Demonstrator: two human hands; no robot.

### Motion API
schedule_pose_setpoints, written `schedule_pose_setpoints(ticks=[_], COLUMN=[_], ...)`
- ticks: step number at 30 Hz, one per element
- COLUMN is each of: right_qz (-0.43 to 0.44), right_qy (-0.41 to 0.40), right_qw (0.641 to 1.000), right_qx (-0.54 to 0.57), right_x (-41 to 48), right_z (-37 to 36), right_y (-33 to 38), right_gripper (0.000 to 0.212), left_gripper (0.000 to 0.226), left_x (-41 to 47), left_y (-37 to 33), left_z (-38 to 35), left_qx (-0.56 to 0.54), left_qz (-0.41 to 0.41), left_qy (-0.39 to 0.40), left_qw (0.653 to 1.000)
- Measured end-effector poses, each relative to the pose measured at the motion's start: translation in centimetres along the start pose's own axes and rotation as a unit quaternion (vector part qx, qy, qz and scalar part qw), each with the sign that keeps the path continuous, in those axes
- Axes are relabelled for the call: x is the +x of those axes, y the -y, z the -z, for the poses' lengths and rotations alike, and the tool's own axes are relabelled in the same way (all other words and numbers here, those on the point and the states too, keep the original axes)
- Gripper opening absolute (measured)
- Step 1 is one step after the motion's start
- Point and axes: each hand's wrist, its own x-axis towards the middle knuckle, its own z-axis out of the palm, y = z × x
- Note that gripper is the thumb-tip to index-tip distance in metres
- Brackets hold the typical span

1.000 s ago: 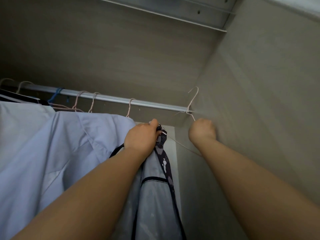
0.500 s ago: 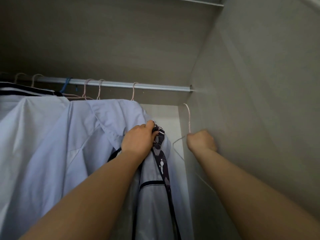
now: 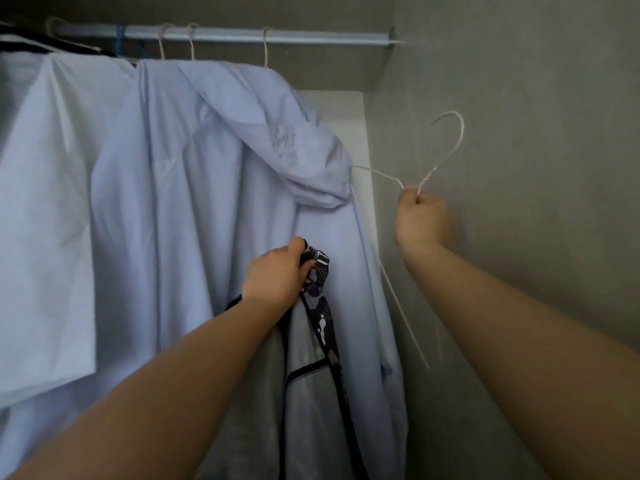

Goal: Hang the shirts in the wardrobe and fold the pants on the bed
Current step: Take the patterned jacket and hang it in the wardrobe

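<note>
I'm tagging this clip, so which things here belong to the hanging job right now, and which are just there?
In use: wire hanger, held by the right hand; patterned garment, gripped by the left hand; wardrobe rail.
Just there: light blue shirt already hung; white shirt at the left.

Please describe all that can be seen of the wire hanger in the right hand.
The hanger is thin, pale pinkish wire, carrying no garment. The right hand grips its neck under the hook, which points up, opening leftward. It is off the rail. One arm reaches the light blue shirt; another side slants downward.
</note>
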Motion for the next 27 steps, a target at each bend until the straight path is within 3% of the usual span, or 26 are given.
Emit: schedule_pose_setpoints(ticks=[6, 11, 17, 22, 25, 27], right_qz=[-0.056, -0.133, -0.203, -0.234, -0.249, -0.257], right_qy=[-0.037, -0.005, 0.076, 0.118, 0.127, 0.132], right_qw=[0.993, 0.973, 0.953, 0.94, 0.934, 0.932], right_qx=[0.098, 0.188, 0.212, 0.217, 0.221, 0.216], right_x=[-7.2, -13.4, -16.0, -16.8, -16.7, -16.5], right_z=[0.3, -0.1, -0.5, -0.9, -0.9, -0.6], right_y=[-3.9, -6.7, -7.9, -7.5, -7.5, -7.9], right_gripper=[0.034, 0.034, 0.039, 0.037, 0.04, 0.04], left_gripper=[0.027, 0.03, 0.036, 0.018, 0.009, 0.016], left_x=[-7.9, -12.3, -14.2, -14.0, -14.0, -13.8], left_y=[0.3, 0.3, 0.2, 0.1, 0.1, 0.6], left_z=[-1.7, -2.0, -1.3, 0.0, 1.0, 1.8], left_qx=[-0.053, -0.108, -0.268, -0.368, -0.459, -0.532], left_qz=[0.068, 0.152, 0.26, 0.31, 0.369, 0.428], left_qy=[0.032, 0.085, 0.151, 0.145, 0.152, 0.185], left_qw=[0.996, 0.979, 0.915, 0.865, 0.794, 0.707])
